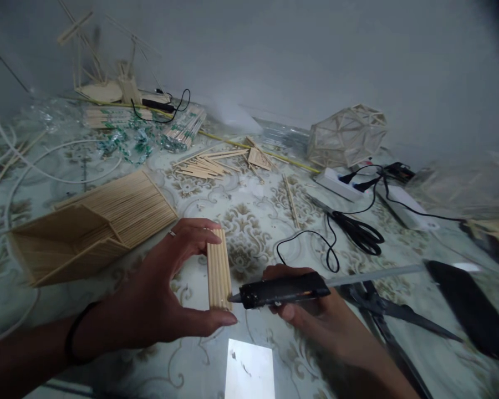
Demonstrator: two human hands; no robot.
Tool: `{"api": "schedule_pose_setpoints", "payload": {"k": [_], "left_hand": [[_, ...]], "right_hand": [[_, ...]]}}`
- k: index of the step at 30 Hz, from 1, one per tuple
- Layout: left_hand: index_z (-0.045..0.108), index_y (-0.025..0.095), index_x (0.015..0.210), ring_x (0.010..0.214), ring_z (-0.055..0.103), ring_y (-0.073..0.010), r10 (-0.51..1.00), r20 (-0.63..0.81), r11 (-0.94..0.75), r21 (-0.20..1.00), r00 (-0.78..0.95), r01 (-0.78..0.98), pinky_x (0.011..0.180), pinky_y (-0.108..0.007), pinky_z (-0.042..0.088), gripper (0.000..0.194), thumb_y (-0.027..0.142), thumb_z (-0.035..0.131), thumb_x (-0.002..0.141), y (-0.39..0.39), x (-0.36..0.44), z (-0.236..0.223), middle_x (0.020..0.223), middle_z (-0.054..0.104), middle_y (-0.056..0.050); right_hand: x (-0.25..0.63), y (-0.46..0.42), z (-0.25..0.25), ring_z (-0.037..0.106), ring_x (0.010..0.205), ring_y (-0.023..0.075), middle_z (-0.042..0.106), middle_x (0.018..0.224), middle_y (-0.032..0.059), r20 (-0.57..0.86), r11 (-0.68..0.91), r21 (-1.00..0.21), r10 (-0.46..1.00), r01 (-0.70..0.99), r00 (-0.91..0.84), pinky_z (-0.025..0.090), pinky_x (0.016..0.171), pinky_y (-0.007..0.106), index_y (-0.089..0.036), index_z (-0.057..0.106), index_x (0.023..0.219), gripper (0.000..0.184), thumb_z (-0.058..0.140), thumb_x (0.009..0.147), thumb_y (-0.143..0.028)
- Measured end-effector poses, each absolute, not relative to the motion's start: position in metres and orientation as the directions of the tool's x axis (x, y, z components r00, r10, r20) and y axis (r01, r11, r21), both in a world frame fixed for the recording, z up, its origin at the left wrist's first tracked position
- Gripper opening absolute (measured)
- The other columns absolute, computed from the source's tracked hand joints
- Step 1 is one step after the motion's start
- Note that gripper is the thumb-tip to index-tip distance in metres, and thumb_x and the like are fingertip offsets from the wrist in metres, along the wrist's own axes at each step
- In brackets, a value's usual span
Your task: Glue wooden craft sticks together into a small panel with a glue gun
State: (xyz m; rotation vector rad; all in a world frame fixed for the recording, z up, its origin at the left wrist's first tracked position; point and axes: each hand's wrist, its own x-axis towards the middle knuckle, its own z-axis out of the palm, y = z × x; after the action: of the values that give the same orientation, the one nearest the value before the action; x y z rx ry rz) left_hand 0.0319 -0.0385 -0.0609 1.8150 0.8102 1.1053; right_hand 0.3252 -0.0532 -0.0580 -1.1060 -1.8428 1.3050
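My left hand (pixel 166 288) grips a small panel of wooden sticks (pixel 219 269) laid side by side, fingers at its top end and thumb at its bottom end. In my right hand (pixel 311 316) is a black hot glue gun (pixel 283 290), its nozzle at the lower right edge of the panel. A clear glue stick (pixel 378 274) juts from the back of the gun. Left of my hands lies a larger box-like piece made of sticks (pixel 141 205). Below the panel is a white rectangular sheet (pixel 250 368).
Scissors (pixel 353 227), pliers-like black cutters (pixel 399 313) and a black phone (pixel 474 310) lie to the right. A power strip (pixel 341 184) with plugs sits behind them. Loose sticks (pixel 208 165), packed sticks (pixel 185 127) and stick frames (pixel 349 136) stand farther back on the patterned tablecloth.
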Motion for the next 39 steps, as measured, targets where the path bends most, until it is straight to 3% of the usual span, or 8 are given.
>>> {"api": "schedule_pose_setpoints", "payload": {"k": [11,18,25,39], "left_hand": [[0.061,0.043,0.143,0.150,0.058,-0.0251,0.860,0.314,-0.351,0.936,0.403,0.019,0.126,-0.036,0.055,0.082,0.026,0.105,0.076,-0.041,0.032,-0.062,0.153,0.056,-0.003],[0.061,0.045,0.142,0.150,0.059,-0.0219,0.853,0.307,-0.318,0.947,0.423,-0.046,0.127,-0.032,0.053,0.080,0.026,0.104,0.078,-0.040,0.032,-0.061,0.158,0.055,-0.002],[0.062,0.045,0.142,0.156,0.056,-0.0230,0.857,0.290,-0.298,0.953,0.425,-0.048,0.130,-0.033,0.050,0.081,0.024,0.105,0.076,-0.041,0.031,-0.064,0.161,0.055,-0.002],[0.062,0.043,0.143,0.158,0.053,-0.0293,0.849,0.305,-0.310,0.949,0.432,-0.061,0.130,-0.047,0.052,0.080,0.022,0.104,0.078,-0.041,0.030,-0.066,0.164,0.052,-0.006]], "right_hand": [[0.327,-0.057,-0.060,0.074,0.079,0.0243,0.080,0.088,0.0065,0.004,0.146,-0.912,0.938,0.383,-0.348,0.062,0.075,0.036,-0.022,0.082,0.102,0.053,0.072,0.099,-0.075],[0.321,-0.054,-0.053,0.076,0.081,0.0251,0.080,0.086,0.0058,-0.022,0.116,-0.930,0.929,0.349,-0.370,0.061,0.075,0.034,-0.023,0.080,0.094,0.052,0.071,0.100,-0.074],[0.320,-0.052,-0.050,0.078,0.084,0.0275,0.083,0.089,0.0074,-0.036,0.114,-0.920,0.928,0.374,-0.372,0.062,0.078,0.037,-0.023,0.082,0.097,0.053,0.072,0.099,-0.075],[0.319,-0.054,-0.050,0.079,0.087,0.0283,0.084,0.090,0.0076,-0.080,0.064,-0.915,0.939,0.397,-0.334,0.062,0.080,0.038,-0.022,0.084,0.104,0.060,0.073,0.095,-0.080]]}}
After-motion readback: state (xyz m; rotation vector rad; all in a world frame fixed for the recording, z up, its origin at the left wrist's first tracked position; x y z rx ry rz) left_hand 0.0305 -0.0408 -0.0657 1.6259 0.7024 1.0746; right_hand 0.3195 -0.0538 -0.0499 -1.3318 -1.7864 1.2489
